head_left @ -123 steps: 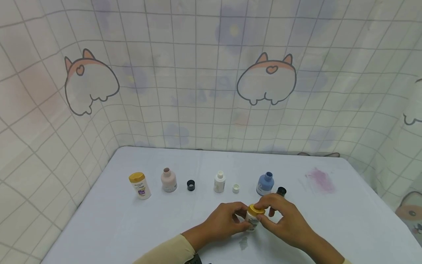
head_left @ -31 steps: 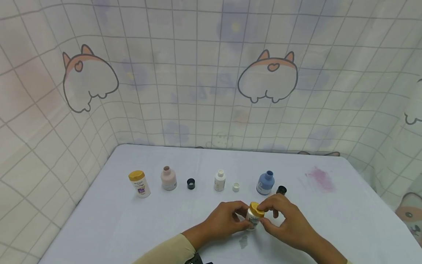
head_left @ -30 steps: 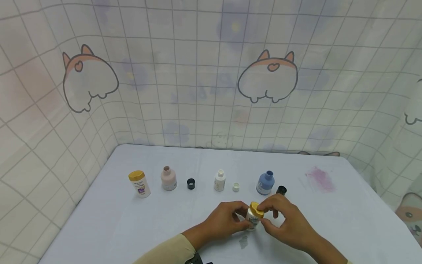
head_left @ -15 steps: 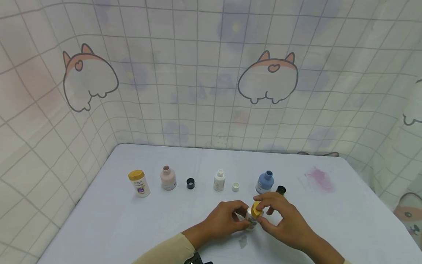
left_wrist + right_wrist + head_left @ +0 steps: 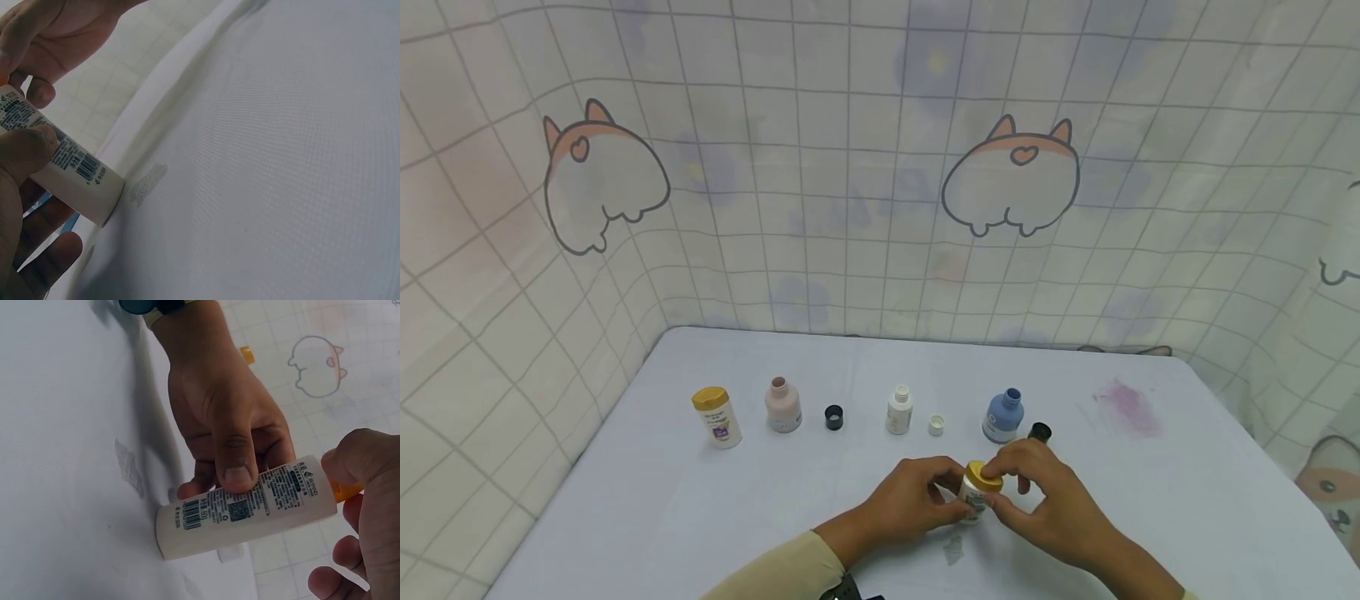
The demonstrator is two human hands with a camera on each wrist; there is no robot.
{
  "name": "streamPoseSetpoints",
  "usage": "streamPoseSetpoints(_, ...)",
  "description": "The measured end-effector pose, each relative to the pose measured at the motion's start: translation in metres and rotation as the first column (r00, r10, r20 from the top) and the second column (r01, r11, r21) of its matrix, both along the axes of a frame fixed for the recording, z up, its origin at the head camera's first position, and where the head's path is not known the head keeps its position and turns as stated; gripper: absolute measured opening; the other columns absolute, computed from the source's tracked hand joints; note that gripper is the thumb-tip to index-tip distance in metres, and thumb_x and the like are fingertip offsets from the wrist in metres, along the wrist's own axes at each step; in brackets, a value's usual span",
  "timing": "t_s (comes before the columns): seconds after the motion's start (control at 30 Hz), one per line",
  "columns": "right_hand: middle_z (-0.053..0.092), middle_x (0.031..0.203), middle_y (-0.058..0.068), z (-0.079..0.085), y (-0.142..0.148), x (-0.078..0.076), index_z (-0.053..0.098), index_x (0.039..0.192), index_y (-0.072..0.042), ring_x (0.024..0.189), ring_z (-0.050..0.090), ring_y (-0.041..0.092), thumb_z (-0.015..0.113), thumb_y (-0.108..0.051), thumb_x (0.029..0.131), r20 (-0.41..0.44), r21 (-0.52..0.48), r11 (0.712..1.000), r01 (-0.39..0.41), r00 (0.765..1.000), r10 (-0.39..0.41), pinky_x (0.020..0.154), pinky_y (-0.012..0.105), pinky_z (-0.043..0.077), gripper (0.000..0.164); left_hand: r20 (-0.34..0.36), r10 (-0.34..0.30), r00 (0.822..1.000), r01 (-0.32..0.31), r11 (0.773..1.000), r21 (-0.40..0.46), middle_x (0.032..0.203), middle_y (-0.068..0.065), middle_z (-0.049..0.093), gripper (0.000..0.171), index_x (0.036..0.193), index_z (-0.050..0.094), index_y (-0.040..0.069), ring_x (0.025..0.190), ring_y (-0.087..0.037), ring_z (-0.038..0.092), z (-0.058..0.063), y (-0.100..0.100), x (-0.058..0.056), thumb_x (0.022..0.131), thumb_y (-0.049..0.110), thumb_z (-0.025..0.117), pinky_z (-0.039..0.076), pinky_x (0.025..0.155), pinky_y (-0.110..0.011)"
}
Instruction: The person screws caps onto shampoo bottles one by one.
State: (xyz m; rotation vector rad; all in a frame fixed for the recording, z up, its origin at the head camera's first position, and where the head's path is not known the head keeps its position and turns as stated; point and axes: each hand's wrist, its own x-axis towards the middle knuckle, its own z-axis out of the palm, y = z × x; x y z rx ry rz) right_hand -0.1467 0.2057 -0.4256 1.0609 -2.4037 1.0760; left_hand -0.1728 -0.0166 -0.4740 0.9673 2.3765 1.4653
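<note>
In the head view my left hand (image 5: 917,502) grips the body of a small white bottle (image 5: 973,502), which stands on the table. My right hand (image 5: 1048,492) pinches its yellow cap (image 5: 981,475) between thumb and fingers. The cap sits over the bottle's mouth; whether it is threaded cannot be seen. Printed text and a barcode show on the white bottle (image 5: 244,509) in the right wrist view, with the left thumb lying along it. Only an orange-yellow sliver of the cap (image 5: 347,490) shows there. The left wrist view has the bottle's base (image 5: 106,200) touching the cloth.
Behind the hands stand another yellow-capped bottle (image 5: 718,419), an uncapped pink bottle (image 5: 784,408), an uncapped white bottle (image 5: 899,412) and an uncapped blue bottle (image 5: 1003,417). A black cap (image 5: 833,417), a white cap (image 5: 936,426) and another black cap (image 5: 1040,432) lie among them.
Half a second ago the yellow cap was tilted steeply in the right fingers; now it lies flatter on the bottle top. The left hand and bottle have stayed in place.
</note>
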Motion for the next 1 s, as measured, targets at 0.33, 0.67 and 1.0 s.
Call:
streamPoseSetpoints(0.33,0.057,0.109,-0.005,0.001,0.000,0.002,0.060,0.106,-0.018,0.094,0.049,0.012,0.070,0.012,0.064,-0.015,-0.025,1.000,-0.016,1.000,0.015,0.062,0.019,0.045,0.052,-0.015,-0.002,1.000,0.002,1.000,0.005,0.102,0.018,0.063,0.033,0.113,0.060,0.023,0.091,0.005,0.058,-0.002,0.000,-0.001,0.083,0.029,0.072,0.051,0.072,-0.018)
streamPoseSetpoints(0.67,0.057,0.118,0.001,0.011,-0.008,0.006,0.059,0.103,-0.017,0.104,0.054,0.016,0.074,0.006,0.070,-0.017,-0.036,0.999,-0.023,1.000,0.022,0.068,0.018,0.049,0.042,-0.012,0.007,1.000,-0.007,1.000,0.006,0.100,0.019,0.063,0.031,0.111,0.061,0.024,0.090,0.006,0.058,-0.005,0.000,-0.001,0.083,0.029,0.073,0.051,0.072,-0.017)
streamPoseSetpoints(1.0,0.055,0.108,-0.012,-0.004,-0.002,-0.001,0.059,0.105,-0.027,0.090,0.047,0.006,0.079,-0.006,0.073,-0.002,-0.005,1.000,0.031,1.000,-0.031,0.060,0.017,0.044,0.043,0.010,0.010,1.000,-0.010,1.000,0.001,0.102,0.020,0.062,0.032,0.112,0.060,0.026,0.091,0.006,0.057,-0.005,0.000,-0.001,0.082,0.031,0.072,0.051,0.073,-0.018)
